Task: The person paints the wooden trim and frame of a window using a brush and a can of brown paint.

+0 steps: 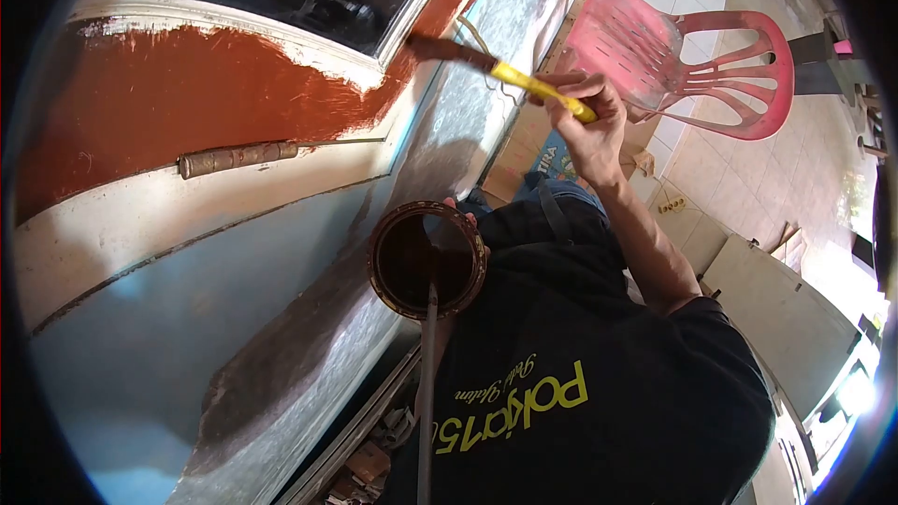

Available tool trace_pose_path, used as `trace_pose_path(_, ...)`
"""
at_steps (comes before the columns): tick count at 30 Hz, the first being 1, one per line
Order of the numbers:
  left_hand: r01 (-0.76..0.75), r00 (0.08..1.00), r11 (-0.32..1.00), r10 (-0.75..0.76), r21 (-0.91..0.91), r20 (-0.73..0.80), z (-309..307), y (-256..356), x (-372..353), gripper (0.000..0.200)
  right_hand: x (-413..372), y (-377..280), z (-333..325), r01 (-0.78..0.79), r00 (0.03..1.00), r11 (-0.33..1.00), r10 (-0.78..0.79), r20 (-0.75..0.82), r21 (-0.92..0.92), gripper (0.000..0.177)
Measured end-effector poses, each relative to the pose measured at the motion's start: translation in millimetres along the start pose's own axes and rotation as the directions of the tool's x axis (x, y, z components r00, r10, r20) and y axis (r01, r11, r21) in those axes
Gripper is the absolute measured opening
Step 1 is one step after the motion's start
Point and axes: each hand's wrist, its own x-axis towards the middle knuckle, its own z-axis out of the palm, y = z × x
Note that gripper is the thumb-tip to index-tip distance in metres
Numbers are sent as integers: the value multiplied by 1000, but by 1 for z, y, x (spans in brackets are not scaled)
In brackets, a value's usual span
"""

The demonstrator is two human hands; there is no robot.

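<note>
My right hand (591, 131) is closed around the yellow handle of a paintbrush (528, 84). The brush's brown-coated bristles lie over the reddish-brown strip beside the window; whether they touch it I cannot tell. Low in front of my black shirt, my left hand (465, 212) supports a round paint can (377, 266), with a few fingertips showing past its rim and the rest hidden. Dark brown paint is inside the can, and a long grey rod (427, 393) reaches into it. A partly painted panel (206, 98) in reddish brown and cream is at the left.
A pink plastic chair (631, 42) stands on the tiled floor at the upper right. Below the panel is a blue wall (224, 318). Cardboard (514, 164) lies near my legs, a power strip (672, 206) on the floor, and wood pieces (369, 463) at the bottom.
</note>
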Motion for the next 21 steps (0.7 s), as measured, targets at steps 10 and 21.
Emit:
trace_pose_path(10,1,1000,1000,-1,11,3,-1,1,0,57,-5,-6,-10,-36,999,998,33,40,56,10)
trace_pose_path(21,-12,999,995,8,103,42,-2,3,3,59,11,3,-13,-10,994,1000,13,-112,29,8)
